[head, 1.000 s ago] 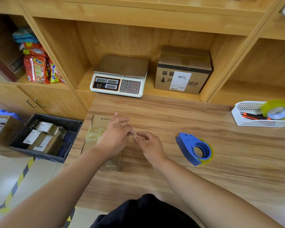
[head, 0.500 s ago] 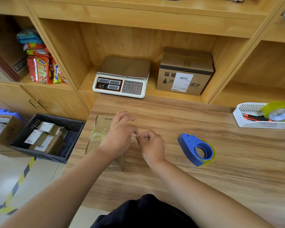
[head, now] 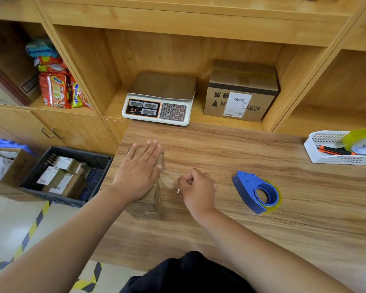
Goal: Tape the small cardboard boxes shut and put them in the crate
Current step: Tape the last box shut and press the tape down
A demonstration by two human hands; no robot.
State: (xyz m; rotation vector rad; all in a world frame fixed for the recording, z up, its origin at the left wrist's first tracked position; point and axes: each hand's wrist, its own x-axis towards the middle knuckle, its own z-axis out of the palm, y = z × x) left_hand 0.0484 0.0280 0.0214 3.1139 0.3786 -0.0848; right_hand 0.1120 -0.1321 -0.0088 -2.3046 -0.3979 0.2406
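Left hand (head: 138, 172) lies flat on the tape-wrapped brown box (head: 145, 206); right hand (head: 195, 187) pinches clear tape (head: 170, 181).

The scene is taken by a single head-worn camera (wide-angle, with straight edges bowed), aimed forward and down from close above the wooden table (head: 262, 240). The shelving (head: 178, 49) is framed beyond it, and the crate (head: 82, 153) low at left.

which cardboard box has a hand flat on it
The small cardboard box on the wooden table, under the left hand; the others sit on the shelf or in the black crate.
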